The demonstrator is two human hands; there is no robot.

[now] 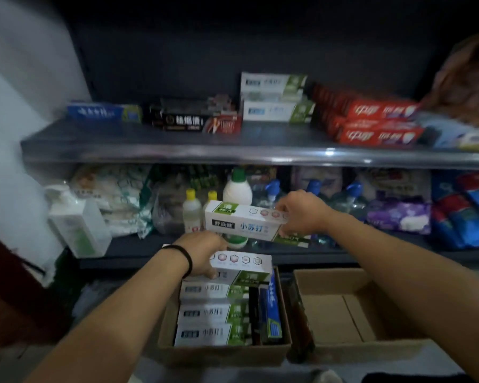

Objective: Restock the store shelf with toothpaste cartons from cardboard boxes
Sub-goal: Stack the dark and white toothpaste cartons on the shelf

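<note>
Mid-restock: right hand [302, 214] grips a white-green carton [249, 221] held below the upper shelf [177, 150]; left hand [205, 254] clamps another atop the left box [221, 352] (still near full). Next: lift onto matching stack [274, 96].

On the upper shelf [177, 146], a bare strip is left along the front edge, before the rows of cartons. Open room is seen above the 2 stacked green-and-white cartons [274, 98], up to the dark back wall. That stack is hemmed in by the black cartons [194, 120] on its left and the red cartons [371, 120] on its right. Below the upper shelf, the space is crowded by bottles [237, 186] and packets. The right cardboard box [343, 313] is open inside.
</note>
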